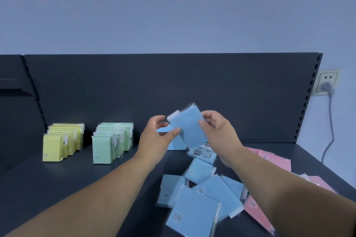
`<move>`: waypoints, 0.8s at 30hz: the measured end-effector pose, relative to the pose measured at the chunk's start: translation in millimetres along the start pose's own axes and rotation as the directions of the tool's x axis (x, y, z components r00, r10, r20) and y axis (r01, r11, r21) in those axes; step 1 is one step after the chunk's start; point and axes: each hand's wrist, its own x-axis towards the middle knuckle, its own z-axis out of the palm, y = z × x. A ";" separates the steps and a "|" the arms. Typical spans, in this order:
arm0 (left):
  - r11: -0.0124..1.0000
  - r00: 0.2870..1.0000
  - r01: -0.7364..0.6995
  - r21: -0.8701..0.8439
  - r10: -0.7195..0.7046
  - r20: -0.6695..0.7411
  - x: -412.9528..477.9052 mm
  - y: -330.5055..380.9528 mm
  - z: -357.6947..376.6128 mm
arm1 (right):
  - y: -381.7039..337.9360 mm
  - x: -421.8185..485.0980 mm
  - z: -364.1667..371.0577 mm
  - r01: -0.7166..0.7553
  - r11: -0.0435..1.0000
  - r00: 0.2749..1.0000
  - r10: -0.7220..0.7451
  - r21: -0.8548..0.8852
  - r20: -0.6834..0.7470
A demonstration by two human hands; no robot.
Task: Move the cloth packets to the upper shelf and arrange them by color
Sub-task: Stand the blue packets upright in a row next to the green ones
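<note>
blue step, i judge: my right hand [213, 129] grips a blue packet [189, 127] lifted right of the green row [112, 140]; left hand [156, 136] touches its edge, hold unclear. next: stand it upright beside that row.

blue packet [187, 127] held tilted, others sorted

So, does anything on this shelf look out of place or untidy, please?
The yellow row and green row stand neatly, but blue packets lie scattered and overlapping in front, and pink packets lie strewn at the right.
</note>
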 end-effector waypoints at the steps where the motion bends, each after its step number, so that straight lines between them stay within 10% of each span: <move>1: 0.998 0.999 0.042 -0.035 -0.041 0.029 0.3 -2.7 -2.3 | -1.9 0.7 5.2 -0.071 0.987 0.997 0.073 0.143 -0.005; 14: 0.992 0.941 0.118 0.036 -0.123 0.314 8.9 -27.2 -33.4 | 6.5 7.7 44.6 -0.383 0.859 0.922 0.331 0.340 0.203; 24: 0.982 0.999 -0.035 0.184 0.029 0.031 43.4 -44.9 -46.8 | 20.8 16.3 53.5 -0.260 0.893 0.948 0.308 -0.367 0.078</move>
